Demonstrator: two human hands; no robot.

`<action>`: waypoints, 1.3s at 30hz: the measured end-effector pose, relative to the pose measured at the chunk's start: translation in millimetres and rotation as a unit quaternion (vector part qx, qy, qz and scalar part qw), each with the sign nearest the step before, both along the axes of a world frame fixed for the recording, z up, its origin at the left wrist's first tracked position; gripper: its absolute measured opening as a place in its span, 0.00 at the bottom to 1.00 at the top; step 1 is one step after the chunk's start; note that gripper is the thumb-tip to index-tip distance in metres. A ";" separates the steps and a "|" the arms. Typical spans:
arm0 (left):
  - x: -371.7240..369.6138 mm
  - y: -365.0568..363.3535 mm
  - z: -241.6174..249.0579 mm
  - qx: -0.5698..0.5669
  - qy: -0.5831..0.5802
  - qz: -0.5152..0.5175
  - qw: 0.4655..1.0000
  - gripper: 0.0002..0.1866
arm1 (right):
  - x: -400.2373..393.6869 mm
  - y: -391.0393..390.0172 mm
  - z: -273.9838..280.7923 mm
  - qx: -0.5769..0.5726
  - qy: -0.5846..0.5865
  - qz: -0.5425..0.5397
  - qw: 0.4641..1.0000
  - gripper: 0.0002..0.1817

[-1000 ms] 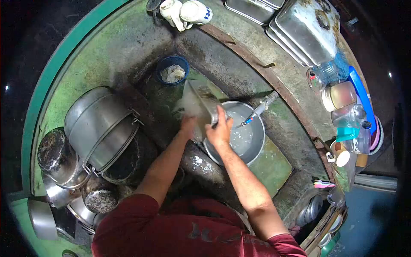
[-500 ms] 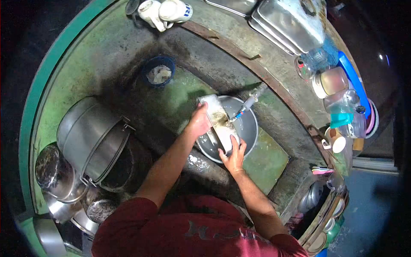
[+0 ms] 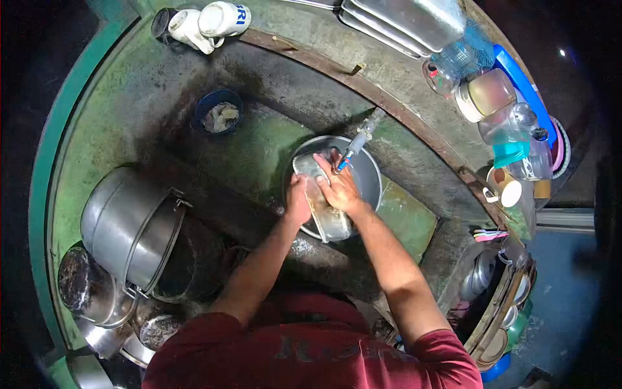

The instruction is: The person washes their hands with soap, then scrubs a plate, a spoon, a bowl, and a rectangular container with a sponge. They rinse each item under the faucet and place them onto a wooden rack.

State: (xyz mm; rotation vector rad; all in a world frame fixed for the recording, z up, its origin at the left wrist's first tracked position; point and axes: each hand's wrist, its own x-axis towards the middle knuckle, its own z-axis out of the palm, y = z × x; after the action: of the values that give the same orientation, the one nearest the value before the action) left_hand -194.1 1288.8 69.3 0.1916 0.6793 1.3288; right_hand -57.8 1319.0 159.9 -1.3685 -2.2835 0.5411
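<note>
A rectangular metal container [image 3: 334, 223] is tilted over a round grey basin [image 3: 370, 188], below a tap [image 3: 353, 150] with a blue tip. My left hand [image 3: 298, 200] grips the container's left edge, fingers partly hidden behind it. Across its upper face lies my right hand [image 3: 339, 189], fingers spread and touching the metal near the tap. The basin stands on the green floor of a concrete sink, and its inside is partly covered by the container and my hands.
A blue basket [image 3: 219, 111] with pale scraps sits at the upper left of the sink. Large metal pots [image 3: 126, 220] crowd the left side. White mugs [image 3: 223, 19], metal trays [image 3: 408, 26] and jars [image 3: 486, 96] line the ledge above.
My right hand has moved up from the container's lower end onto its upper face. The container has shifted slightly down and left in view, and the whole view has shifted somewhat.
</note>
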 end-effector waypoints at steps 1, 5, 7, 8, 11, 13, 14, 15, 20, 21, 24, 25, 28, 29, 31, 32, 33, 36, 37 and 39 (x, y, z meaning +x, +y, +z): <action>-6.3 1.3 12.3 -0.038 -0.016 0.021 0.999 0.11 | -1.1 11.9 -9.1 0.006 -0.003 0.035 0.999 0.31; -41.9 12.1 -5.3 -0.206 -0.123 0.016 0.971 0.29 | 8.4 39.3 -31.8 -0.220 0.077 -0.127 0.964 0.32; -48.2 9.3 21.3 -0.203 -0.144 0.033 0.968 0.31 | 28.0 40.5 2.6 -0.514 0.055 -0.196 0.833 0.36; -45.3 8.3 20.2 -0.203 -0.147 0.033 0.968 0.31 | 38.9 34.5 1.8 -0.514 0.053 -0.196 0.833 0.36; -28.8 2.4 14.7 -0.134 -0.127 0.054 0.981 0.30 | 74.6 -19.6 -7.9 -0.530 0.290 -0.136 0.785 0.47; -18.5 -1.2 6.4 -0.127 -0.163 0.009 0.978 0.29 | 95.3 -54.3 -12.8 -0.548 0.371 -0.197 0.723 0.50; -16.1 2.0 1.6 -0.115 -0.150 -0.056 0.981 0.26 | 102.4 -66.2 -9.7 -0.527 0.368 -0.168 0.747 0.50; -15.8 6.1 -3.3 -0.115 -0.151 -0.060 0.980 0.26 | 109.4 -75.5 -6.8 -0.506 0.365 -0.139 0.769 0.51; -6.2 52.0 5.3 -0.090 0.214 -0.366 0.901 0.16 | 139.0 -97.7 7.3 -0.419 0.309 -0.162 0.838 0.59; -2.1 58.5 7.5 -0.034 0.382 -0.434 0.815 0.16 | 137.5 -95.2 11.8 -0.418 0.311 -0.164 0.838 0.59; 10.0 75.6 -26.4 0.159 0.393 -0.324 0.846 0.20 | 121.7 -82.4 22.5 -0.241 -0.004 -0.221 0.945 0.61; 1.5 74.9 -0.9 0.083 0.460 -0.274 0.841 0.24 | 107.8 -75.3 33.0 -0.231 -0.028 -0.238 0.943 0.59; -29.6 82.7 0.8 0.052 0.365 -0.213 0.905 0.30 | 72.3 -53.5 49.9 -0.185 -0.063 -0.218 0.956 0.57; -46.3 81.5 18.5 0.053 0.353 -0.203 0.912 0.32 | 58.8 -44.6 57.9 -0.169 -0.095 -0.196 0.961 0.57; -72.0 65.0 87.6 -0.028 0.384 -0.229 0.894 0.32 | 34.1 -30.9 57.4 -0.132 -0.147 -0.157 0.968 0.57; -83.6 60.3 107.8 -0.107 0.410 -0.251 0.870 0.33 | 21.2 -25.7 60.6 -0.129 -0.166 -0.152 0.966 0.55; -95.5 60.6 101.6 -0.109 0.413 -0.247 0.870 0.33 | 8.6 -22.2 64.3 -0.125 -0.185 -0.147 0.964 0.54; -134.5 61.3 73.6 -0.122 0.395 -0.190 0.890 0.33 | -13.9 -26.4 43.2 -0.101 -0.158 -0.105 0.977 0.46; -147.9 55.7 68.1 -0.084 0.280 -0.142 0.946 0.33 | -16.9 -29.3 39.9 -0.077 -0.122 -0.075 0.987 0.42; -154.2 40.5 66.7 -0.046 0.159 -0.092 0.982 0.32 | -19.4 -32.6 41.3 -0.186 -0.120 0.014 0.975 0.26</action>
State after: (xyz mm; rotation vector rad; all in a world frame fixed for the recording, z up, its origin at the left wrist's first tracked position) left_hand -348.3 1329.3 136.1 0.3879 0.9663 1.0975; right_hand -77.2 1286.4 201.2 -1.6567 -2.4844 0.8910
